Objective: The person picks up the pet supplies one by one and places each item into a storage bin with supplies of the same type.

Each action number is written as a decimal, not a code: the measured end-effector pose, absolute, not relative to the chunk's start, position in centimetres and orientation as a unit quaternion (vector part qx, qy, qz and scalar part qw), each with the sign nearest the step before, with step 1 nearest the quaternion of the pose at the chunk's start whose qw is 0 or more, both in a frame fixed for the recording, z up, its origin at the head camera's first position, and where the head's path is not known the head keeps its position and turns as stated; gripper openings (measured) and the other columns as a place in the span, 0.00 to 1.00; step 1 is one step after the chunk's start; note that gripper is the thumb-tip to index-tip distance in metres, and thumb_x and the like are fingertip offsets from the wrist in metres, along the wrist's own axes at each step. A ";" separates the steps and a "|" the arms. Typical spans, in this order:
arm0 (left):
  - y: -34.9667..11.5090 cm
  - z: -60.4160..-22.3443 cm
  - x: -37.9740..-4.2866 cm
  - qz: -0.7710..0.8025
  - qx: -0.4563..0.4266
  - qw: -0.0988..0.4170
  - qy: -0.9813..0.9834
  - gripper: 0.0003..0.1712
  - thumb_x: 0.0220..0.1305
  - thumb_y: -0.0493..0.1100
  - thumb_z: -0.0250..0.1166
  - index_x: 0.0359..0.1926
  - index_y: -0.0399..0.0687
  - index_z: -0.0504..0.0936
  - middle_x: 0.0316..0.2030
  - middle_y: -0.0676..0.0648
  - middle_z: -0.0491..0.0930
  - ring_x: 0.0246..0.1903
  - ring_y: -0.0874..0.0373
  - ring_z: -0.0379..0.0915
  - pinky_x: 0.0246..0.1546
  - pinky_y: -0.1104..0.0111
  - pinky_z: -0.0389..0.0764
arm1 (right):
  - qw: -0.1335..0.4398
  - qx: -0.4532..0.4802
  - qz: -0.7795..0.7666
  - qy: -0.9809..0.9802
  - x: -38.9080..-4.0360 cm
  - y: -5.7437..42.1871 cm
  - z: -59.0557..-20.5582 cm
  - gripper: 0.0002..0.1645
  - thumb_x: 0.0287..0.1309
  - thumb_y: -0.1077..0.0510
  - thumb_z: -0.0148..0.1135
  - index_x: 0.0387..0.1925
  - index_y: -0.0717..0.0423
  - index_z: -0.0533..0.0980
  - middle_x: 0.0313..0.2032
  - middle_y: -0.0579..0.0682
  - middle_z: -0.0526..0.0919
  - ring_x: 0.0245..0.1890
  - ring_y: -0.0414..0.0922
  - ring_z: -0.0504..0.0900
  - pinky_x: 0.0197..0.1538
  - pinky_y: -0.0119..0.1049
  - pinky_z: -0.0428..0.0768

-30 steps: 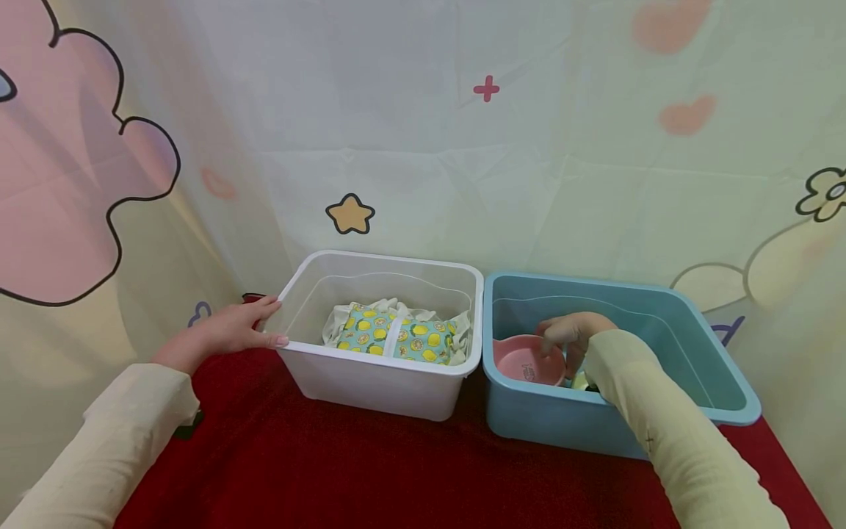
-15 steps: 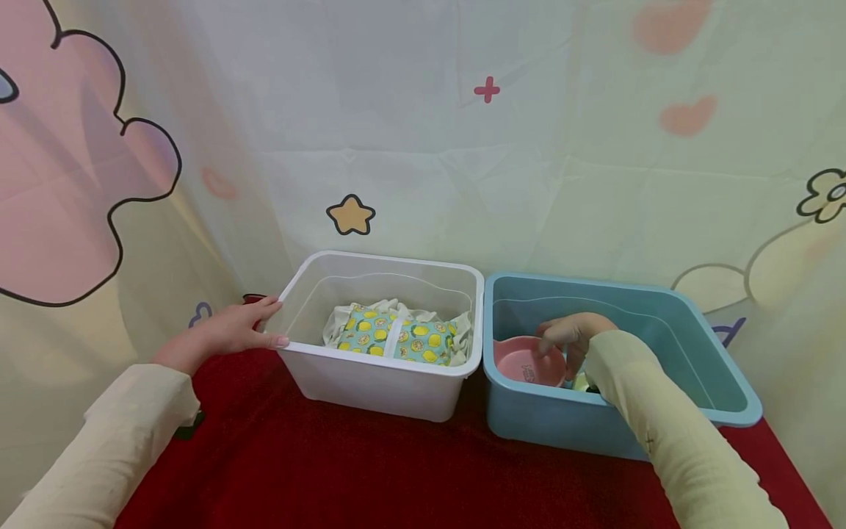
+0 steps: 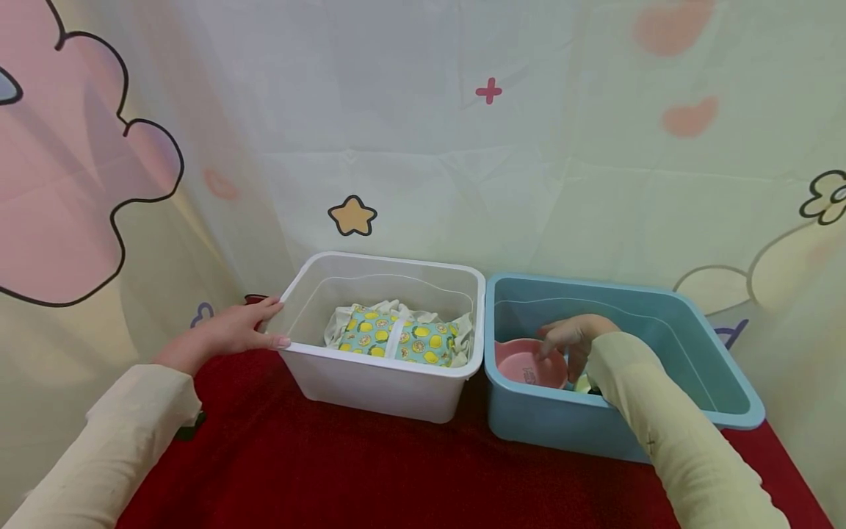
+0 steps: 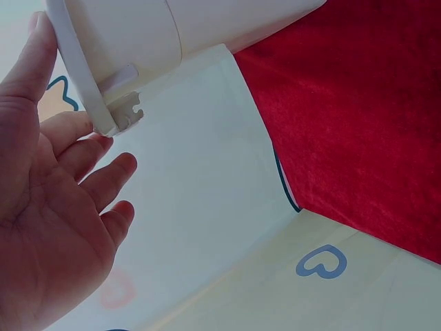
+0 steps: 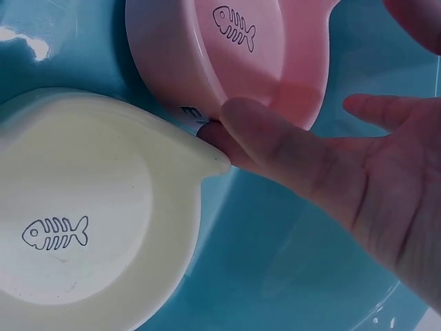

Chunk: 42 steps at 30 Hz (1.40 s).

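Note:
My right hand (image 3: 581, 334) reaches into the blue bin (image 3: 555, 419) and pinches the edge of a pink pet bowl (image 3: 518, 364) with its fingertips. In the right wrist view the fingers straddle the pink bowl's wall, and a fishbone is printed inside it. Beside it lies a pale yellow pet bowl (image 5: 76, 179) with an ear-like point and the same print; in the head view it is mostly hidden. My left hand (image 3: 238, 328) rests at the front left corner of the white bin (image 3: 370, 393), thumb and fingers spread along the rim. Inside that bin is a lemon-print fabric bundle (image 3: 370, 330) with a white band.
Both bins stand side by side on a red velvety cloth (image 3: 317, 470), close to a printed curtain (image 3: 423, 184) behind them. Off-white crumpled fabric (image 3: 383, 307) surrounds the lemon-print bundle. A small dark green thing (image 3: 190, 426) shows by the left sleeve.
The head view has shifted very slightly. Both hands, the bowls and the bins keep nearly the same places.

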<state>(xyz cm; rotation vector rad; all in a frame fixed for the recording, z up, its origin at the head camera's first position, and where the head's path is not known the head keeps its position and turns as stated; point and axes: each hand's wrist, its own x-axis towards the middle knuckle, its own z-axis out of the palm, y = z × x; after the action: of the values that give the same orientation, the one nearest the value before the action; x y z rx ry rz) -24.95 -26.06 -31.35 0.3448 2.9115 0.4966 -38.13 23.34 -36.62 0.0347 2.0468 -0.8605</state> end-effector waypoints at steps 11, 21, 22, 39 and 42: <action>-25.7 -31.1 -24.7 0.164 0.108 0.090 0.976 0.51 0.50 0.64 0.58 0.65 0.35 0.52 0.64 0.31 0.49 0.56 0.36 0.59 0.52 0.44 0.64 | 0.457 0.004 -0.359 0.814 -38.3 23.4 -36.9 0.58 0.42 0.58 0.62 0.67 0.60 0.35 0.64 0.69 0.48 0.56 0.64 0.64 0.50 0.51 0.74; -25.5 -31.0 -24.8 0.162 0.111 0.090 0.976 0.50 0.51 0.63 0.59 0.64 0.34 0.52 0.64 0.31 0.50 0.56 0.37 0.60 0.52 0.45 0.64 | 0.468 -0.021 -0.362 0.806 -38.5 22.9 -36.9 0.59 0.41 0.57 0.63 0.67 0.57 0.35 0.60 0.69 0.56 0.48 0.61 0.74 0.48 0.50 0.75; -25.5 -31.0 -24.8 0.161 0.112 0.091 0.976 0.50 0.51 0.63 0.59 0.64 0.34 0.52 0.64 0.31 0.50 0.56 0.36 0.60 0.52 0.45 0.64 | 0.469 -0.017 -0.361 0.806 -38.5 22.9 -37.0 0.59 0.40 0.58 0.63 0.67 0.57 0.36 0.60 0.68 0.57 0.48 0.61 0.74 0.48 0.51 0.75; -25.8 -31.2 -25.0 0.162 0.110 0.090 0.976 0.52 0.50 0.64 0.59 0.64 0.34 0.52 0.64 0.31 0.50 0.56 0.36 0.59 0.52 0.45 0.64 | 0.436 -0.039 -0.324 0.839 -38.7 22.9 -36.7 0.49 0.39 0.55 0.64 0.64 0.57 0.52 0.56 0.63 0.66 0.50 0.58 0.73 0.47 0.52 0.75; -25.8 -30.9 -24.9 0.159 0.106 0.094 0.977 0.52 0.50 0.64 0.59 0.64 0.34 0.52 0.64 0.31 0.50 0.57 0.35 0.58 0.51 0.44 0.64 | 0.410 -0.048 -0.311 0.856 -38.6 22.8 -36.3 0.49 0.38 0.53 0.66 0.63 0.56 0.54 0.57 0.63 0.66 0.49 0.57 0.73 0.46 0.51 0.76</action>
<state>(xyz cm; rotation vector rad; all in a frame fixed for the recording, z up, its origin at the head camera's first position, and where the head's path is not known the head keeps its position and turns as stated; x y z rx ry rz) -24.90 -25.80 -30.95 0.3133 2.8986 0.4711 -38.61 22.84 -36.32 -0.1210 2.1548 -0.7824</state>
